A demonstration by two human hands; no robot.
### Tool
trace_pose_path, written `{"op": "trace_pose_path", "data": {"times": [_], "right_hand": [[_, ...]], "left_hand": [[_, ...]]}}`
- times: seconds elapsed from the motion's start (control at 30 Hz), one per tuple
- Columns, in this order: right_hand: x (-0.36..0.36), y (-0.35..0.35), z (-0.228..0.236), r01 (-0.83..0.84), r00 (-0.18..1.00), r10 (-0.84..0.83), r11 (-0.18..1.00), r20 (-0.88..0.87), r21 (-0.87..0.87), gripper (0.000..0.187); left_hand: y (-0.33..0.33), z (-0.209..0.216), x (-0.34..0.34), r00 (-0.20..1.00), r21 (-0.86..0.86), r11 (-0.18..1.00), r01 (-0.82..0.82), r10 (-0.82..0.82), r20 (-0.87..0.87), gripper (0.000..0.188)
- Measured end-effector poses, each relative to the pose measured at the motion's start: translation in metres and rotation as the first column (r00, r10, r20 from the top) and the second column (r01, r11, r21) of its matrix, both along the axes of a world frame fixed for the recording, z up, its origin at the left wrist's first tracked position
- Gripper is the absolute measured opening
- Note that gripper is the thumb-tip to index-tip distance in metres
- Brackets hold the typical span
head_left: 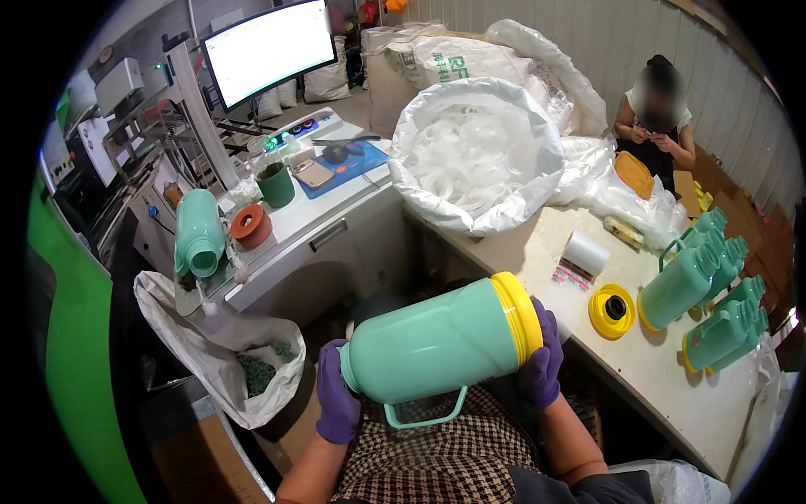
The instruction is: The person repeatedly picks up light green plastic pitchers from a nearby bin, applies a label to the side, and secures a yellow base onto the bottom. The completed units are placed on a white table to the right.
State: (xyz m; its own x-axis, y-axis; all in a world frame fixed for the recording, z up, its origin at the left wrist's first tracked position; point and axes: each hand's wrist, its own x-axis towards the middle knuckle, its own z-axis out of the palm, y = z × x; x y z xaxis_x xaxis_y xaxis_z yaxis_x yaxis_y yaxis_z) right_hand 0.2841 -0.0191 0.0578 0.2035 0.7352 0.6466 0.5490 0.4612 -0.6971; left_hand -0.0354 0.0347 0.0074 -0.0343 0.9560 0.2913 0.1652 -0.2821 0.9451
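I hold a mint-green plastic jug body [428,344] sideways in front of me, its loop handle hanging downward. My left hand [337,393], in a purple glove, is closed round the narrower neck end. Gripping the yellow base ring [519,321] at the other end is my right hand [544,361], gloved the same way; its fingers are partly hidden behind the ring. Beyond it on the table lies a yellow round part with a black centre [611,312]. Several similar green jugs [680,286] stand upright on yellow bases at the table's right.
A big white sack of clear plastic rings [478,160] stands ahead. Left are a white cabinet [327,239], a monitor [269,50], another jug body [200,233], an orange-red ring [250,225] and a sack of green scraps [227,361]. A co-worker [656,126] sits at far right.
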Motion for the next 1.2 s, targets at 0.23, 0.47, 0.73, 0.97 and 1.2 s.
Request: {"op": "trace_pose_path", "data": {"times": [0.23,0.47,0.73,0.97,1.2], "right_hand": [[-0.021,-0.005,-0.022,-0.193,0.947,0.180,0.981,-0.265,-0.023,0.070],[0.021,-0.015,-0.004,-0.844,0.287,0.492,0.536,-0.822,0.027,0.103],[-0.006,-0.066,0.036,-0.508,0.819,0.545,0.834,0.177,-0.217,0.122],[0.064,-0.151,-0.007,0.320,0.939,-0.332,0.939,-0.093,-0.127,0.139],[0.271,-0.201,-0.118,0.939,0.315,-0.945,0.324,0.087,0.119,0.138]], "left_hand": [[-0.016,0.014,-0.002,0.988,0.133,0.983,-0.130,0.139,-0.065,0.034],[0.004,0.004,-0.043,0.996,0.031,0.999,-0.037,0.039,-0.078,0.031],[-0.013,0.133,0.028,0.856,0.405,0.755,0.517,-0.440,-0.271,0.049],[-0.012,0.119,0.103,0.725,0.387,0.680,0.623,-0.687,0.040,0.070],[-0.012,0.029,0.089,0.765,-0.096,0.763,0.640,-0.618,0.184,0.038]]}}
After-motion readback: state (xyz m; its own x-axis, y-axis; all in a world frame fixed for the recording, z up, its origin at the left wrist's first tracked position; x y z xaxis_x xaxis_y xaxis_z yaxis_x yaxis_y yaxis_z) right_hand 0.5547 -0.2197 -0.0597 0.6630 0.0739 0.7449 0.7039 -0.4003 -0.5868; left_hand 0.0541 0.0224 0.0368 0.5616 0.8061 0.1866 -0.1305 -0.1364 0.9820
